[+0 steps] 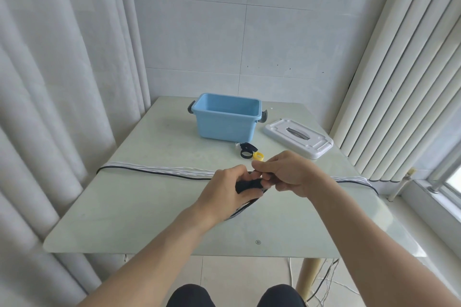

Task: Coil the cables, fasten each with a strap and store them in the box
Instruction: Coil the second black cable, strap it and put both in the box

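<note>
Several white cables and a black one [159,172] lie stretched side by side across the table from left to right. At the table's middle my left hand [225,188] grips a black coiled cable [247,185] whose loop hangs down toward me. My right hand [287,173] pinches a black strap at that coil, its fingers meeting my left hand's fingers. The open blue box [225,119] stands at the back of the table. Loose straps lie in front of it: a black ring [245,151], a yellow one [258,156] and a white one [237,145].
The box's white lid [298,137] lies to the right of the box. The pale glass table [149,207] has curtains on its left and vertical blinds on its right. Cable ends hang off both table sides and trail on the floor by a table leg [308,274].
</note>
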`<state>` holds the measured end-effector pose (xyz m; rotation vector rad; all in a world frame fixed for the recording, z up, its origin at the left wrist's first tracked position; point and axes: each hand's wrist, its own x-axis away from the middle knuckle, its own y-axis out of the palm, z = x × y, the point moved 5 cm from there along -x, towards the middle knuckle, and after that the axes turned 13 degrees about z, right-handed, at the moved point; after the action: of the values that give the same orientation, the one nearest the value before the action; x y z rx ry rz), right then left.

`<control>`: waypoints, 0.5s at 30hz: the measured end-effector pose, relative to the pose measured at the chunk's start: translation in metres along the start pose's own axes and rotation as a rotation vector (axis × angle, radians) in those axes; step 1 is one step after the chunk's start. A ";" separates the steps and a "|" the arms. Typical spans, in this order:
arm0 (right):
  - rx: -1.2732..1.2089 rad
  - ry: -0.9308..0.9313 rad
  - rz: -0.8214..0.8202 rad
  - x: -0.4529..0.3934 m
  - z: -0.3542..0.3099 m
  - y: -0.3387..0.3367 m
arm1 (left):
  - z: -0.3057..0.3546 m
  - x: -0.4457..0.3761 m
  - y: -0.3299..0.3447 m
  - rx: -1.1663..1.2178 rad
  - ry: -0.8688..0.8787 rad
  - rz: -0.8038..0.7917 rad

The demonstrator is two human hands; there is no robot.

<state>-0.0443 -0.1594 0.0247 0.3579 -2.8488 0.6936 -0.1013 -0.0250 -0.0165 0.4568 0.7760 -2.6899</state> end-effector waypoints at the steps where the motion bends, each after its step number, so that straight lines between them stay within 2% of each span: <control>1: 0.013 0.011 -0.016 -0.001 0.002 -0.001 | 0.001 0.001 0.003 0.024 -0.012 0.004; 6: -0.006 0.002 -0.089 0.002 0.006 0.000 | -0.007 0.004 0.008 0.249 -0.195 0.072; 10: -0.012 -0.198 -0.260 0.016 0.005 0.012 | -0.015 0.002 0.000 0.297 -0.341 0.200; 11: -0.038 -0.265 -0.255 0.020 0.007 0.015 | -0.016 0.001 -0.003 0.323 -0.375 0.220; 13: -0.119 -0.396 -0.094 0.021 0.015 0.016 | -0.020 -0.001 -0.007 0.361 -0.423 0.248; 15: -0.031 -0.485 0.155 0.018 0.033 0.018 | -0.025 -0.001 -0.013 0.394 -0.470 0.286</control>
<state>-0.0707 -0.1629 -0.0073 0.3426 -3.3725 0.6628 -0.0993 -0.0004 -0.0301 0.0033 0.0443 -2.5188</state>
